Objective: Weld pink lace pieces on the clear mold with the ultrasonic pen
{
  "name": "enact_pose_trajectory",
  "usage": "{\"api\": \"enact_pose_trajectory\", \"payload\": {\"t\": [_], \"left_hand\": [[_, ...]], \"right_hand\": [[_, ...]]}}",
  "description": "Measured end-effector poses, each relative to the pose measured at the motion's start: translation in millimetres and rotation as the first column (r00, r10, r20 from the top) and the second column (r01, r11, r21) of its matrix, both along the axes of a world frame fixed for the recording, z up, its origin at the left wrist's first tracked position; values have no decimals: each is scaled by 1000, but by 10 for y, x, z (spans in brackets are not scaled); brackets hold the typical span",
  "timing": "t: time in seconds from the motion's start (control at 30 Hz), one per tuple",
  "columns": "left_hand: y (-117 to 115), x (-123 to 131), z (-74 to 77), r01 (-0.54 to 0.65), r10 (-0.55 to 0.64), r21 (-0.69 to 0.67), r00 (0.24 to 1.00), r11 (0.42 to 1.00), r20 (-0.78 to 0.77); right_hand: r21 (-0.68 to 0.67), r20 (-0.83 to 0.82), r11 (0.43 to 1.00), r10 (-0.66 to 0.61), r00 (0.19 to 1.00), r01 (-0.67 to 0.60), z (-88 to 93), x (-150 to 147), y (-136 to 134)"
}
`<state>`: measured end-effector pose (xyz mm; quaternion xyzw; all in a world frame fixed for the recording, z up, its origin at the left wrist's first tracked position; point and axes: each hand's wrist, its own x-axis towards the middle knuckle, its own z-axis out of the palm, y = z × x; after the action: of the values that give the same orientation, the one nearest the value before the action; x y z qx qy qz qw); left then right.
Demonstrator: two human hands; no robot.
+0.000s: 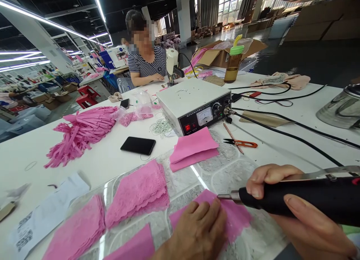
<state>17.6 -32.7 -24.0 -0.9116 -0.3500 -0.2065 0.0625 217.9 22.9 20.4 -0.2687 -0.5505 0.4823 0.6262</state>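
My right hand (315, 224) is wrapped around a black handheld ultrasonic welding tool (298, 194) with a metal tip and a lever along its top. The tip touches or nearly touches the upper edge of a pink fabric piece (236, 217). With fingers curled and close together, my left hand (197, 230) presses that same piece against the clear mat, just left of the tip. Left of it lie two stacks of pink fabric, a scalloped stack (137, 192) and a flatter stack (80, 228). Another pink piece (135, 245) is partly cut off by the frame's bottom. A folded pink piece (194, 147) rests further back.
A control box (194, 102) with a lit red switch stands behind the mat, its cables (287, 136) running right. Orange thread snips (242, 143), a phone (137, 145), pink strips (84, 130) and a bottle (234, 65) are around it. A co-worker (147, 65) sits opposite at a machine.
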Motion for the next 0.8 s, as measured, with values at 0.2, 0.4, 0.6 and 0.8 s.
{"api": "enact_pose_trajectory", "payload": {"t": [0.2,0.4,0.6,0.8], "left_hand": [[10,-4,6,6,-7,-16,1000,1000,-12],[28,-9,15,24,-24,-22,1000,999,-17],[32,12,14,7,-7,25,1000,1000,3],[44,41,7,-8,7,52,1000,999,13]], "right_hand": [[-2,-5,1000,9,1000,-9,-46,8,1],[31,-11,999,30,999,-30,-28,-21,0],[-31,-75,999,-29,997,27,20,70,-5],[-114,-67,992,-67,996,59,18,165,-104]]}}
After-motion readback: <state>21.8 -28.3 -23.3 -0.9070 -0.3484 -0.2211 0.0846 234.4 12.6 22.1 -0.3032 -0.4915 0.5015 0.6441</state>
